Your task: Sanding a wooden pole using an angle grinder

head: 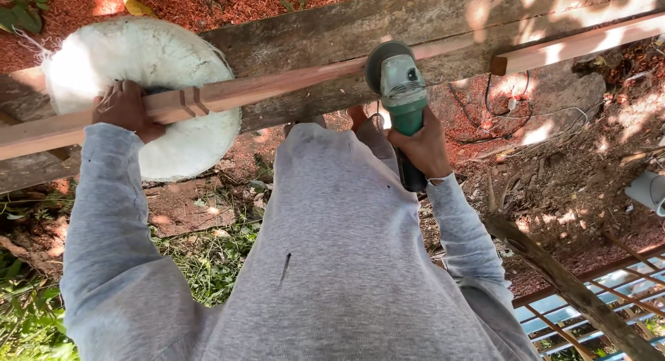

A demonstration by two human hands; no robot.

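Observation:
A long reddish wooden stick lies across a rough grey plank. My left hand grips the stick near two dark grooves cut into it. My right hand holds a green and grey angle grinder, its disc guard resting against the stick near the middle. Both arms wear grey sleeves, and my grey shirt fills the lower middle of the view.
A white round sack-like bundle sits under the stick at left. A second wooden strip lies on the plank at right. Red sawdust, cables, grass, a branch and a metal grid cover the ground.

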